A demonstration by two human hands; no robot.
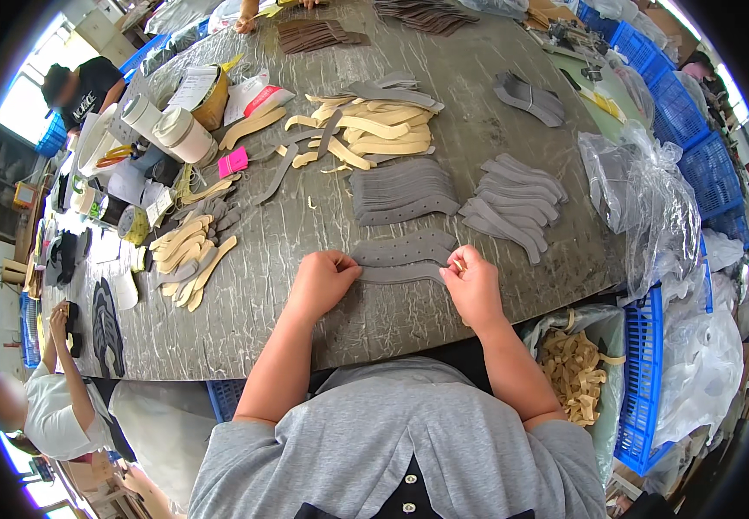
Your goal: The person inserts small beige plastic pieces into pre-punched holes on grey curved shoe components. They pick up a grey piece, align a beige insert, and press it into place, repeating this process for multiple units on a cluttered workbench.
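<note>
Bare forearms (281, 368) reach forward, left grip (326, 278) and right grip (473, 285) both bent into fingertip pinches.

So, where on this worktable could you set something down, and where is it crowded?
Bare worktable shows between the left pile of cream and grey strips and the left hand, and between the larger cream pile and the dark grey strips at upper right. It is crowded around the white containers at upper left and by the stacked grey strips.
</note>
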